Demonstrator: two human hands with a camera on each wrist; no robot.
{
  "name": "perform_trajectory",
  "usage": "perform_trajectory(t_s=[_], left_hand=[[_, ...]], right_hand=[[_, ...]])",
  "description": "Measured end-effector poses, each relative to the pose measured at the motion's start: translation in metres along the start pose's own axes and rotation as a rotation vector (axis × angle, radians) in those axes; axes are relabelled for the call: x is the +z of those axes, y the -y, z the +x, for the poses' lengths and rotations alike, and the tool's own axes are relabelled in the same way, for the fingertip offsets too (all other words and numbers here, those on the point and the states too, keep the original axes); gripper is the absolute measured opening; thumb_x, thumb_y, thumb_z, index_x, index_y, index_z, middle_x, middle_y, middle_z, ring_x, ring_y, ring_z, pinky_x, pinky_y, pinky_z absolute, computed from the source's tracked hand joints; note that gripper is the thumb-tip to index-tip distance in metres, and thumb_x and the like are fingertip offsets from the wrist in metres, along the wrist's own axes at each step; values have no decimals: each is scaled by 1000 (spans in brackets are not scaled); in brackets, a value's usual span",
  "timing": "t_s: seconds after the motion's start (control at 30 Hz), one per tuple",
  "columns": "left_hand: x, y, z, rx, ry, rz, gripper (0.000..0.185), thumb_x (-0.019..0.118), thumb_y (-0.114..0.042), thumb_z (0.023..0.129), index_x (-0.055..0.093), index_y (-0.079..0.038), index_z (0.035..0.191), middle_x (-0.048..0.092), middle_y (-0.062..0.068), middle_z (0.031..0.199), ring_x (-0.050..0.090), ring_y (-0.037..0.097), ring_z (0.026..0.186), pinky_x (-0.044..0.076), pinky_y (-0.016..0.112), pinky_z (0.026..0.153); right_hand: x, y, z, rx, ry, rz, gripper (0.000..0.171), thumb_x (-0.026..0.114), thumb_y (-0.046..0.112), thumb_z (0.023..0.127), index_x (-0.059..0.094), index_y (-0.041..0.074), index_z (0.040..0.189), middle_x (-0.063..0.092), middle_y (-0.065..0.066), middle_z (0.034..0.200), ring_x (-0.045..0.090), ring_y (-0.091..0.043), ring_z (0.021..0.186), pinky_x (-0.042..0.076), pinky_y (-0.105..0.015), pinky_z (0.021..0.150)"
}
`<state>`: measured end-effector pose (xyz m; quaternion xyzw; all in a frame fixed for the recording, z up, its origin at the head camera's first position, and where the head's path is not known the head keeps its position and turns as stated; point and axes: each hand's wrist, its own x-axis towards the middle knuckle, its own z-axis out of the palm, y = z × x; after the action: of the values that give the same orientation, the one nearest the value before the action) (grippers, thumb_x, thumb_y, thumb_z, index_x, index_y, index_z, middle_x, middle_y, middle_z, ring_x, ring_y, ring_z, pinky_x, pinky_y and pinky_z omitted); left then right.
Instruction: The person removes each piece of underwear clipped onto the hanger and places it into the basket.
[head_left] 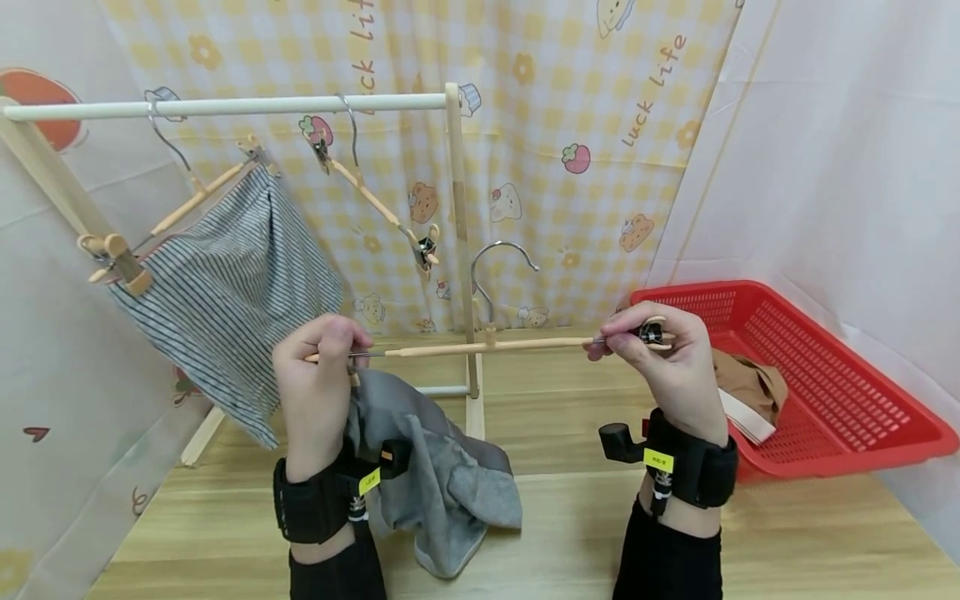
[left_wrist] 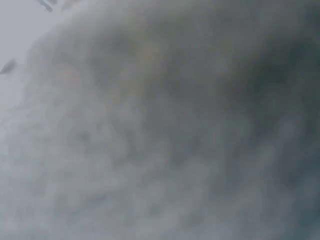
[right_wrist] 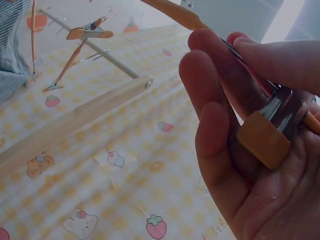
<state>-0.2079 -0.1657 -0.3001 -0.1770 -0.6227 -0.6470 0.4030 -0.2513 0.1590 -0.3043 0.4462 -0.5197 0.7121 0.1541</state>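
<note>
grey cloth [head_left: 442, 475] is hanging under the left hand [head_left: 318, 379], both hands pinching the clips of a wooden clip hanger [head_left: 487, 344] lying level between them, right hand [head_left: 667, 367] opposite.

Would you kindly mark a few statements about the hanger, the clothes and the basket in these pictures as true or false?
1. Both hands hold the wooden hanger, the left hand at one end and the right hand at the other. True.
2. The grey garment hangs from the rail. False: it hangs at the left hand, drooping towards the table; the rail carries the striped garment.
3. The red basket is to the person's right. True.
4. The red basket is empty. False: brown cloth lies in it.
5. The right hand's fingers curl round a clip on the hanger. True.
</note>
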Motion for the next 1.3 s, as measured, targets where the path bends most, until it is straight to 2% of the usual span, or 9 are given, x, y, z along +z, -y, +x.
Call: perform_trajectory(t_s=[0.2,0.43,0.5,0.6,0.73,0.83,1.03,1.13,1.3], left_hand=[[0,-1,0,-31,71,-63,43,59,-37,95,66,1,79,56,6,67,47,15,54,28,25,41],[1,-2,1,-83,140,-39,31,54,-27,92,57,-2,73,54,5,68,49,17,57,32,24,43],[1,-2,1,-98,153,-52,27,53,-24,90,58,-3,74,55,5,70,50,18,58,34,25,46],[1,-1,2,-112,161,-123,19,55,-19,89,63,-5,79,59,6,76,52,18,63,42,25,54],[-1,2,2,-108,198,-199,22,63,-18,95,70,0,86,65,7,84,54,18,69,48,27,66],[-1,4,3,-105,225,-191,27,66,-24,97,72,1,90,68,8,87,56,19,73,48,28,71],[3,3,4,-106,223,-161,36,68,-33,95,74,2,97,70,10,92,60,20,76,48,28,74],[5,3,3,-105,215,-158,36,66,-31,97,74,4,104,67,9,87,60,20,77,49,29,75],[6,2,2,-88,200,-159,32,61,-24,100,71,6,98,63,10,84,58,22,79,51,31,74]], right_hand=[[-1,-1,0,-34,-40,33,9,56,-19,90,63,-17,93,68,-21,84,70,-27,72,59,-38,70],[-5,-4,-1,-85,-48,98,4,58,-19,89,62,-18,90,68,-22,85,69,-27,72,57,-34,65],[-6,-4,-2,-99,-64,119,4,58,-20,88,61,-19,90,68,-23,85,69,-27,73,57,-33,65],[-6,-5,-1,-115,-90,162,4,58,-22,87,61,-21,89,68,-24,86,69,-28,73,58,-33,66],[-7,-4,-1,-133,-115,169,3,59,-22,86,61,-21,89,69,-24,85,70,-28,72,58,-32,65],[-8,-3,-1,-134,-123,134,3,60,-21,87,61,-20,89,69,-23,85,70,-28,71,58,-32,64],[-10,-2,-2,-119,-137,117,3,59,-21,87,61,-21,89,69,-23,84,70,-27,70,59,-33,65],[-11,-2,-2,-114,-142,124,3,59,-22,86,61,-21,89,69,-23,83,70,-28,70,59,-33,65],[-11,-1,-3,-93,-133,109,5,57,-22,87,61,-21,90,69,-23,83,70,-27,70,59,-33,66]])
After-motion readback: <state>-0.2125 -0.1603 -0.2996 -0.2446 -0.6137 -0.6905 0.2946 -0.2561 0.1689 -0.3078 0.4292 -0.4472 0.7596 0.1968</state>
